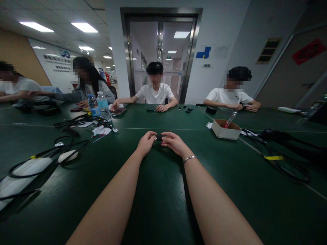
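Both my arms reach forward over the dark green table. Between my fingertips is a small black object with a shiny, metal-looking bit at its left end; its exact kind is too small to make out. My left hand pinches the shiny left end. On the other side, my right hand has thumb and fingers closed on the black right end, and a silver bracelet circles that wrist. The fingers hide part of the object, which is held just above or on the tabletop; I cannot tell which.
Left: bottles, papers, tangled black cables, a white mouse and a white keyboard-like slab. Right: a small open box and more cables. Several people sit across, near small black pieces.
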`<action>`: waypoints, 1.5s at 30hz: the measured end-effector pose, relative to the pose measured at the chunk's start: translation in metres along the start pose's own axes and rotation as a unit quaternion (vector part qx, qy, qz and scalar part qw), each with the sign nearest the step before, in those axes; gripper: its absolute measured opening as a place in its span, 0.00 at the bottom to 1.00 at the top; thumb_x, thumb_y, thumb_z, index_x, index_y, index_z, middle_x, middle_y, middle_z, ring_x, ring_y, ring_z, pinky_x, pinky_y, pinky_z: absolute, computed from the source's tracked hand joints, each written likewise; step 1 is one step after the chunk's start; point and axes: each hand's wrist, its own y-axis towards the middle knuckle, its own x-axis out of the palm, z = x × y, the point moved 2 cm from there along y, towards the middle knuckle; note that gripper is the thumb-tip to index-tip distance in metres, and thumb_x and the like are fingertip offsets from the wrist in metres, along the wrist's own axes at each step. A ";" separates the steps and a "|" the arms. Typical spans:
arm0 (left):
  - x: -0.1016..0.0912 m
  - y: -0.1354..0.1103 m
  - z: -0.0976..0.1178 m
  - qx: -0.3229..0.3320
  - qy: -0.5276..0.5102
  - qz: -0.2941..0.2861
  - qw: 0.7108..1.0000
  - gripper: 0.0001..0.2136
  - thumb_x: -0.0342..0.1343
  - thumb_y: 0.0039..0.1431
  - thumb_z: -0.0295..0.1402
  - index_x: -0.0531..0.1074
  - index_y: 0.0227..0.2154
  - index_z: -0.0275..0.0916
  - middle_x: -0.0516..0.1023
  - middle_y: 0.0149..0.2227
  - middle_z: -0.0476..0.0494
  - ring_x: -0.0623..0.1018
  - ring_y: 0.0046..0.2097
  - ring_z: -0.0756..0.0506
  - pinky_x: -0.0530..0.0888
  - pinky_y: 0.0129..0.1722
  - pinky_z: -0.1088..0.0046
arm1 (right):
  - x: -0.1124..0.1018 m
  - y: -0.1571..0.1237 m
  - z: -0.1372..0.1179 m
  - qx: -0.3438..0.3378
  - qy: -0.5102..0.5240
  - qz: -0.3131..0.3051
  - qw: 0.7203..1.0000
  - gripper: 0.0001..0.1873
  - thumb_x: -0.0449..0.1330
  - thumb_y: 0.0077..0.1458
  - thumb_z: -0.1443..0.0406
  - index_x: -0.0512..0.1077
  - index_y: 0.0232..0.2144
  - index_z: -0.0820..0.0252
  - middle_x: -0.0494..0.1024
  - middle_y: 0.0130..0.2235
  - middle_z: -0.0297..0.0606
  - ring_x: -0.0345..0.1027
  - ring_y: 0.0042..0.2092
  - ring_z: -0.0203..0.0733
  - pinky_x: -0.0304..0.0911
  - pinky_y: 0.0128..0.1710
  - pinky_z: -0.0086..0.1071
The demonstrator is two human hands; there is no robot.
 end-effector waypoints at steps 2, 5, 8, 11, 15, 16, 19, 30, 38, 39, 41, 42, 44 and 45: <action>0.000 0.000 0.001 0.007 0.001 0.003 1.000 0.11 0.50 0.55 0.32 0.71 0.40 0.38 0.74 0.32 0.47 0.73 0.35 0.48 0.68 0.36 0.73 | 0.000 0.000 0.000 -0.001 0.000 0.002 1.000 0.13 0.64 0.48 0.76 0.72 0.37 0.62 0.76 0.32 0.35 0.73 0.27 0.33 0.72 0.31 0.25; -0.001 -0.001 0.002 0.010 0.010 0.013 1.000 0.11 0.53 0.53 0.31 0.72 0.39 0.38 0.74 0.31 0.47 0.73 0.34 0.49 0.68 0.36 0.73 | -0.001 0.000 0.000 -0.001 0.000 0.005 1.000 0.13 0.65 0.47 0.76 0.72 0.37 0.62 0.76 0.32 0.36 0.73 0.27 0.33 0.73 0.31 0.26; -0.002 -0.002 0.003 0.020 0.005 0.016 1.000 0.12 0.55 0.49 0.29 0.72 0.39 0.37 0.73 0.33 0.47 0.72 0.34 0.49 0.69 0.36 0.74 | -0.001 0.000 0.000 -0.001 0.004 0.007 1.000 0.13 0.65 0.47 0.76 0.73 0.37 0.62 0.76 0.32 0.37 0.73 0.28 0.34 0.73 0.31 0.26; -0.002 -0.003 0.005 0.025 0.009 0.011 1.000 0.13 0.56 0.47 0.27 0.72 0.38 0.37 0.74 0.35 0.45 0.72 0.35 0.49 0.69 0.37 0.74 | 0.000 0.000 0.000 0.001 0.008 0.007 1.000 0.12 0.64 0.48 0.76 0.73 0.37 0.63 0.77 0.33 0.37 0.73 0.28 0.34 0.73 0.31 0.26; -0.002 -0.003 0.004 0.026 0.009 0.012 1.000 0.13 0.56 0.48 0.29 0.72 0.39 0.38 0.73 0.35 0.45 0.72 0.34 0.50 0.69 0.36 0.74 | 0.000 0.000 0.000 0.001 0.006 0.005 1.000 0.12 0.64 0.48 0.76 0.73 0.37 0.62 0.77 0.33 0.37 0.73 0.28 0.34 0.73 0.31 0.26; -0.001 -0.002 0.003 0.020 0.002 0.008 1.000 0.12 0.55 0.49 0.31 0.72 0.39 0.38 0.73 0.34 0.46 0.72 0.33 0.50 0.68 0.35 0.74 | 0.000 0.000 0.000 0.001 0.005 0.004 1.000 0.12 0.64 0.48 0.76 0.73 0.37 0.62 0.76 0.33 0.36 0.73 0.28 0.34 0.73 0.31 0.26; 0.000 -0.001 0.002 -0.011 -0.014 -0.018 1.000 0.12 0.49 0.55 0.36 0.72 0.38 0.38 0.71 0.26 0.48 0.69 0.28 0.50 0.65 0.28 0.76 | 0.000 -0.001 -0.001 0.002 0.002 -0.001 1.000 0.12 0.63 0.49 0.76 0.73 0.37 0.62 0.76 0.32 0.36 0.73 0.27 0.33 0.73 0.31 0.26; 0.002 -0.004 0.006 -0.032 0.004 -0.043 0.999 0.14 0.45 0.57 0.36 0.72 0.39 0.38 0.66 0.20 0.52 0.65 0.22 0.51 0.61 0.24 0.77 | 0.000 0.000 0.000 0.003 -0.003 -0.011 1.000 0.12 0.62 0.48 0.76 0.73 0.37 0.62 0.77 0.31 0.36 0.73 0.27 0.33 0.73 0.31 0.26; 0.003 -0.002 0.004 -0.020 -0.023 -0.049 0.998 0.13 0.46 0.59 0.38 0.71 0.39 0.37 0.70 0.24 0.49 0.69 0.26 0.51 0.66 0.27 0.77 | 0.000 0.000 0.000 0.000 0.003 -0.007 1.000 0.13 0.63 0.48 0.76 0.73 0.37 0.62 0.77 0.32 0.36 0.73 0.28 0.34 0.73 0.31 0.27; 0.003 -0.002 0.004 -0.022 -0.023 -0.046 0.998 0.13 0.47 0.58 0.37 0.72 0.39 0.37 0.71 0.26 0.48 0.69 0.26 0.51 0.66 0.27 0.77 | 0.000 0.000 0.000 0.000 0.003 -0.005 1.000 0.12 0.62 0.48 0.76 0.72 0.37 0.62 0.77 0.32 0.36 0.73 0.28 0.34 0.73 0.31 0.27; 0.002 -0.002 0.003 -0.028 -0.026 -0.040 0.998 0.12 0.48 0.56 0.35 0.72 0.39 0.38 0.72 0.28 0.48 0.69 0.27 0.52 0.66 0.27 0.77 | 0.000 0.000 0.000 0.003 0.004 -0.001 1.000 0.12 0.61 0.49 0.77 0.72 0.37 0.62 0.77 0.32 0.37 0.73 0.27 0.34 0.73 0.31 0.27; 0.002 -0.002 0.003 -0.031 -0.028 -0.041 0.998 0.12 0.48 0.56 0.34 0.72 0.39 0.38 0.71 0.27 0.49 0.69 0.26 0.52 0.66 0.27 0.77 | 0.000 0.000 0.000 0.004 0.004 -0.001 1.000 0.12 0.61 0.49 0.77 0.72 0.37 0.63 0.77 0.32 0.37 0.73 0.27 0.34 0.73 0.31 0.26; 0.002 -0.002 0.003 -0.032 -0.030 -0.047 0.998 0.13 0.46 0.58 0.37 0.72 0.39 0.37 0.69 0.23 0.50 0.68 0.25 0.52 0.65 0.26 0.77 | 0.001 0.000 -0.001 0.005 0.006 -0.004 1.000 0.12 0.62 0.49 0.77 0.72 0.37 0.63 0.76 0.32 0.37 0.73 0.27 0.34 0.73 0.31 0.26; 0.003 -0.002 0.003 -0.030 -0.030 -0.048 0.998 0.14 0.45 0.59 0.38 0.72 0.39 0.37 0.68 0.23 0.50 0.67 0.25 0.51 0.64 0.25 0.77 | 0.001 0.000 -0.001 0.005 0.008 -0.004 1.000 0.12 0.62 0.48 0.77 0.72 0.37 0.63 0.76 0.31 0.37 0.73 0.27 0.34 0.73 0.31 0.26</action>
